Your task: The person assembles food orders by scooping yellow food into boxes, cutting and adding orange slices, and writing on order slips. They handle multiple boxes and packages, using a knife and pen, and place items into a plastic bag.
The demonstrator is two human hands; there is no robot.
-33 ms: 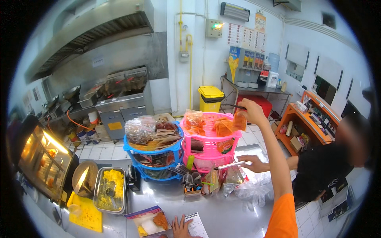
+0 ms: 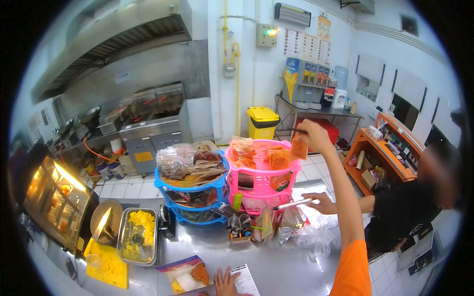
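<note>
- Two hands in use: right hand [image 2: 310,134], centre right of frame, pinches an orange packet [image 2: 299,147] shut-fingered over the pink basket [image 2: 261,175].
- Left hand [image 2: 226,283], bottom centre, rests flat and open on a white slip [image 2: 245,281] on the desk [image 2: 291,261].
- Progress: packet not yet set down; orange packets already fill the basket.
- Yellow bin [image 2: 262,122] stands upper centre.

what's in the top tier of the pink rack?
The top tier of the pink rack holds clear bags of orange stuff. The right hand holds tongs gripping one more bag at its rim. The basket wall hides whatever lies beneath them.
</note>
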